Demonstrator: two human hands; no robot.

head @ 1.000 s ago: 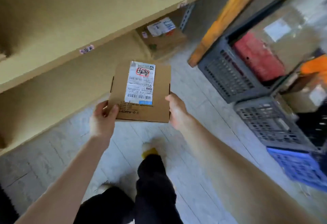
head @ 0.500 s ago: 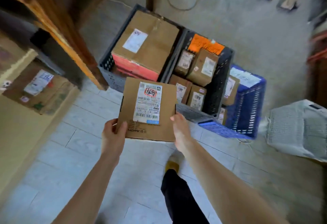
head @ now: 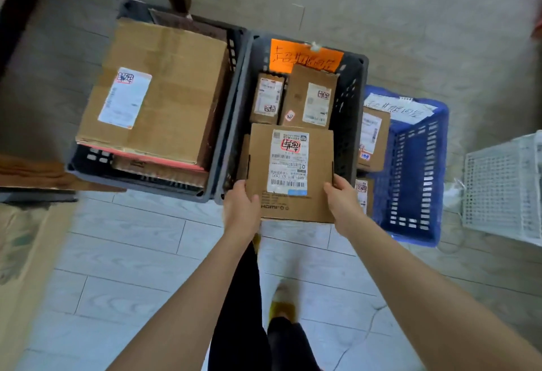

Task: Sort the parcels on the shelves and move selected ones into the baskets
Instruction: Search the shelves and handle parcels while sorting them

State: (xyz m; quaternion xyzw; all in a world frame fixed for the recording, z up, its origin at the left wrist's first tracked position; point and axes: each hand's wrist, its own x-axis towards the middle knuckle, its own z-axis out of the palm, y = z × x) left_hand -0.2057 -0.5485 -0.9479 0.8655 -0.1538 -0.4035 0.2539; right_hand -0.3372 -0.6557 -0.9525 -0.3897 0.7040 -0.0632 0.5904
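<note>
Flat cardboard parcel (head: 290, 171) gripped w/ both hands, left hand (head: 241, 205) & right hand (head: 343, 200) closed on its near corners, over middle grey basket (head: 352, 100).

arms (head: 187, 306): bare, no sleeves | trousers (head: 237, 326): black | shoe (head: 283, 309): yellow toe

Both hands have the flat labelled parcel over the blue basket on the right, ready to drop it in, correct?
Not quite. In the head view the left hand and right hand hold the flat labelled parcel over the middle dark grey basket, the one with the orange sign. The blue basket sits further right.
</note>
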